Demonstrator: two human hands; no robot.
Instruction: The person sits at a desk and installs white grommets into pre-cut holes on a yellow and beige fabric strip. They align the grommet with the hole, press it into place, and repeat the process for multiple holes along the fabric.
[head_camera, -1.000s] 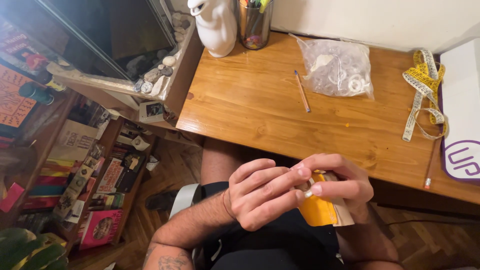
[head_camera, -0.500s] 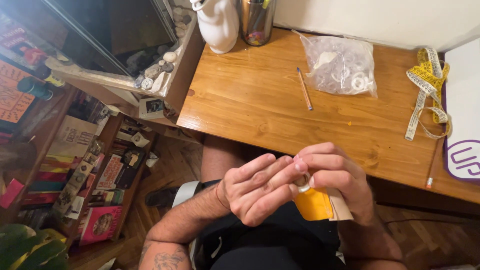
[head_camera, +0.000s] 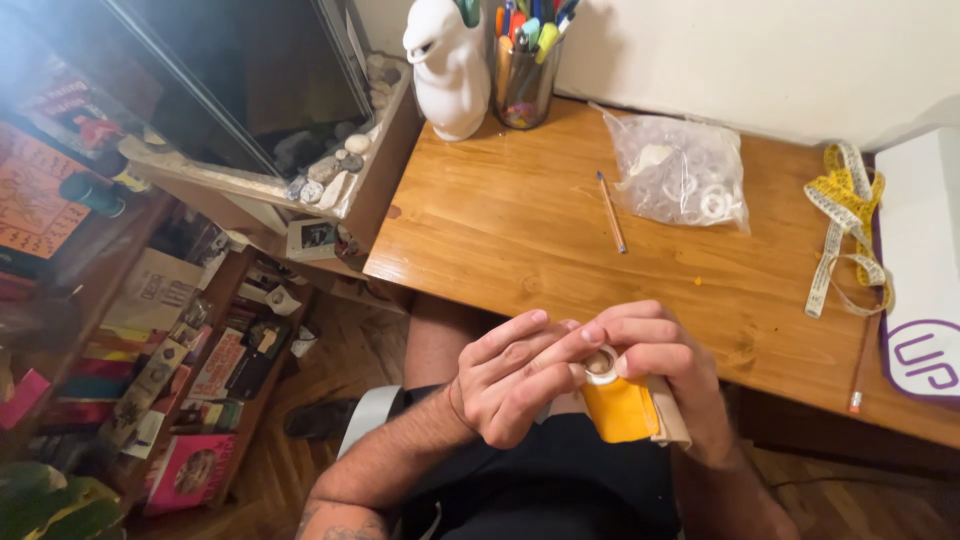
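Head view: the fingers (head_camera: 560, 345) of both hands meet over the lap, just below the near edge of the bench (head_camera: 520, 230). The right hand (head_camera: 655, 365) is clenched around a folded piece of yellow cloth (head_camera: 620, 408), with a beige layer (head_camera: 672, 425) showing at its outer side; thumb and forefinger pinch the top edge, where a small white ring (head_camera: 601, 364) sits on the cloth. The left hand (head_camera: 510, 385) is curled in from the other side, its fingertips pressing on that ring, so both hands are grasping the same small spot. Held this way, the cloth is steadied by one hand while the other works the ring, and the whole is kept close to the body and the eyes, which suits such a small part.

The cloth is bright yellow, smooth, folded into a narrow strip hanging down from the grip. The ring is round, pale, with a darker centre; whether it passes through the cloth cannot be told.

On the bench, well apart from the hands, lie a clear bag (head_camera: 680, 170) of similar white rings, a pencil (head_camera: 611, 212) beside it, a yellow tape measure (head_camera: 845, 225) and a white board (head_camera: 925, 270) at the right edge. A white jug (head_camera: 447, 65) and a pen cup (head_camera: 525, 75) stand at the back. Shelves of books (head_camera: 190, 370) are at the left.
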